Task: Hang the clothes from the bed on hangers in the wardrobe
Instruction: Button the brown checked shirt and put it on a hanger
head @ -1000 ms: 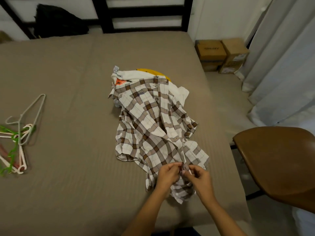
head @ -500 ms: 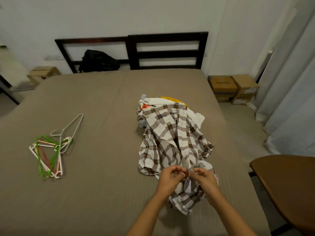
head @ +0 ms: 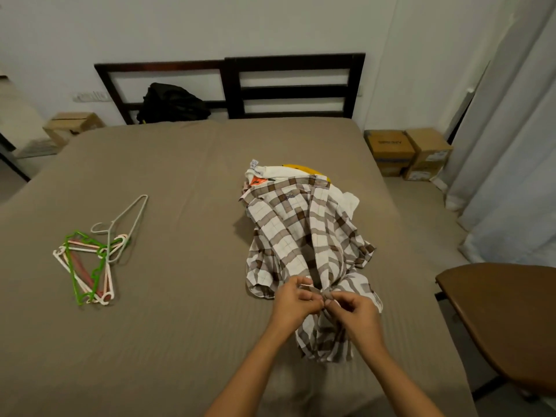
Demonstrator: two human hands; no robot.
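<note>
A brown-and-white checked shirt (head: pixel 304 242) lies on the bed (head: pixel 168 311), right of the middle, on top of a white garment (head: pixel 270 171) and something yellow (head: pixel 304 169). My left hand (head: pixel 293 300) and my right hand (head: pixel 356 316) meet at the shirt's lower front edge, each pinching the fabric there. A small heap of plastic hangers (head: pixel 93 254), green, white and pink, lies on the bed's left side. No wardrobe is in view.
A black bag (head: pixel 171 103) sits against the dark headboard (head: pixel 294 85). Cardboard boxes (head: pixel 406 152) stand on the floor right of the bed; another box (head: pixel 72 124) stands at the left. A brown chair seat (head: pixel 505 320) is close on the right, curtains (head: pixel 511 145) behind it.
The view has tilted up, so the headboard and wall show now. Both hands stay pinched at the same spot on the shirt's lower front edge.
</note>
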